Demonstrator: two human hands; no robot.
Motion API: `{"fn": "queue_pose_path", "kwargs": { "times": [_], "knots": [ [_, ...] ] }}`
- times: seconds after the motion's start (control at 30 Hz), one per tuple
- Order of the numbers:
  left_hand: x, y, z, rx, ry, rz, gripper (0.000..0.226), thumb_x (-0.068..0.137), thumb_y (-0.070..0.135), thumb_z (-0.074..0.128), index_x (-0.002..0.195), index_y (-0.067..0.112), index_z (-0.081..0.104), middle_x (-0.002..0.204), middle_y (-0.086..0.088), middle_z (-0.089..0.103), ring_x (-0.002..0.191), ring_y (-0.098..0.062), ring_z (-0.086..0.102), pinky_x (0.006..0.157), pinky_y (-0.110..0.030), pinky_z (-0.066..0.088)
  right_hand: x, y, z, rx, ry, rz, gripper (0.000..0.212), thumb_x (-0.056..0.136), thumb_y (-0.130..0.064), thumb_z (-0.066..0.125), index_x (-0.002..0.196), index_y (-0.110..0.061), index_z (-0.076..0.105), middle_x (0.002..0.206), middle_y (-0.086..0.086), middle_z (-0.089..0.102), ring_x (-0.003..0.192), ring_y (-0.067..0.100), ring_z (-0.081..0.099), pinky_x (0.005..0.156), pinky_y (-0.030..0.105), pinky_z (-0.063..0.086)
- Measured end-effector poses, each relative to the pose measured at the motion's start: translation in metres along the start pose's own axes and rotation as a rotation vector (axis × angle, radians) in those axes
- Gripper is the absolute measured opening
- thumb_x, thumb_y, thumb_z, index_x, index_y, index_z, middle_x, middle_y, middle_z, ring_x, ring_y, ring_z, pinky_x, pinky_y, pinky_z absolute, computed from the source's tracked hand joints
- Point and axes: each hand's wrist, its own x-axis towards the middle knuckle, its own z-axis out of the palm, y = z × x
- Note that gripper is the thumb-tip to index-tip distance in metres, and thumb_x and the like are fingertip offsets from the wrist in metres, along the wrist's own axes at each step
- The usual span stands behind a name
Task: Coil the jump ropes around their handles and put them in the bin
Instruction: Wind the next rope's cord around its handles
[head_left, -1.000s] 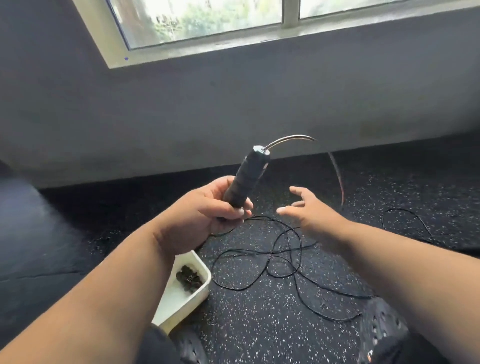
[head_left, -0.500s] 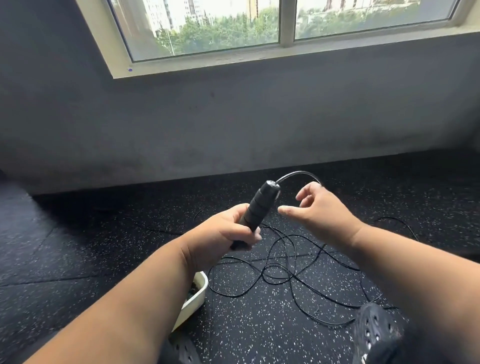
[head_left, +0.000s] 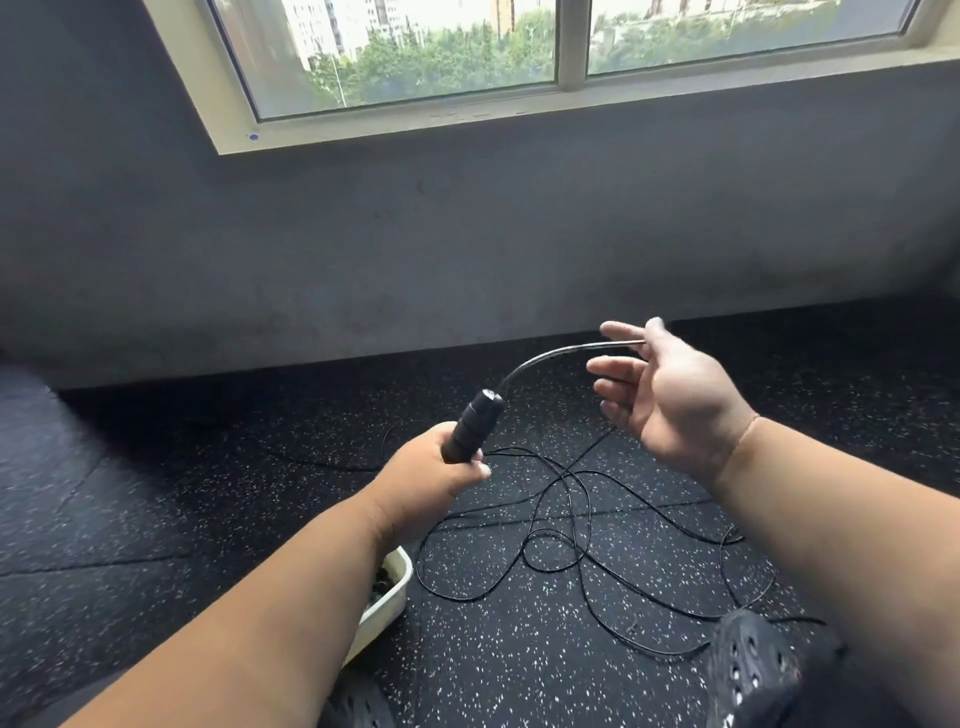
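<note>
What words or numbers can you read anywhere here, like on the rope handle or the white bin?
None can be read.
The black handle gripped by the left hand: no print shows.
The white bin: no label on the part in view.
The small blue dot on the window frame: too small to tell whether it bears text.

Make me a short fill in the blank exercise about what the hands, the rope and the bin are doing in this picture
1. The left hand grips the black cylindrical jump-rope handle, while the right hand has its fingers ____.
2. The thin black rope lies in loose loops on the speckled black rubber ____.
3. The white plastic bin sits on the floor under the ____ forearm.
4. Above the grey wall is a ____.

Missing words: spread; floor; left; window
</note>
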Motion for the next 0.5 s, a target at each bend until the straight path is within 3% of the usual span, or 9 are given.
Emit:
{"fn": "queue_pose_path", "kwargs": {
  "times": [0.13,0.27,0.33,0.4,0.5],
  "knots": [
    [0.003,-0.002,0.025,0.029,-0.060,-0.036,0.037,0.073,0.032,0.074,0.110,0.027,0.069,0.113,-0.009,0.075,0.092,-0.016,0.065,0.095,-0.041,0.054,-0.012,0.023,0.018,-0.276,-0.149,0.072,0.039,0.110,-0.035,0.041,0.099,-0.012,0.070,0.078,0.012,0.069,0.065,0.020,0.059,0.062,0.033,0.043],
    [0.005,0.002,0.038,0.010,-0.159,0.023,0.044,0.080,0.032,0.078,0.116,0.056,0.067,0.128,-0.008,0.071,0.117,-0.020,0.065,0.112,-0.047,0.046,-0.022,0.026,0.032,-0.205,-0.323,0.153,0.037,0.108,-0.032,0.043,0.090,-0.012,0.069,0.070,0.008,0.062,0.061,0.018,0.054,0.059,0.031,0.040],
    [0.007,0.004,0.044,0.023,-0.240,0.108,0.042,0.080,0.036,0.078,0.115,0.055,0.066,0.118,-0.010,0.071,0.111,-0.021,0.063,0.111,-0.057,0.045,-0.027,0.023,0.035,-0.151,-0.386,0.205,0.038,0.108,-0.033,0.043,0.088,-0.013,0.068,0.066,0.006,0.058,0.057,0.016,0.049,0.054,0.027,0.039],
    [0.004,0.008,0.051,-0.008,-0.278,0.162,0.032,0.081,0.032,0.078,0.102,0.051,0.065,0.099,0.005,0.068,0.102,-0.019,0.060,0.108,-0.059,0.047,-0.030,0.022,0.036,-0.162,-0.430,0.199,0.039,0.108,-0.034,0.044,0.088,-0.012,0.069,0.064,0.006,0.056,0.054,0.015,0.048,0.051,0.026,0.040],
    [-0.001,0.013,0.062,-0.209,-0.276,0.186,0.041,0.082,0.012,0.075,0.079,0.051,0.064,0.080,0.023,0.061,0.089,-0.009,0.054,0.094,-0.045,0.049,-0.032,0.025,0.037,-0.207,-0.448,0.181,0.040,0.107,-0.038,0.046,0.089,-0.012,0.071,0.063,0.005,0.055,0.052,0.015,0.047,0.051,0.030,0.034]
  ]
}}
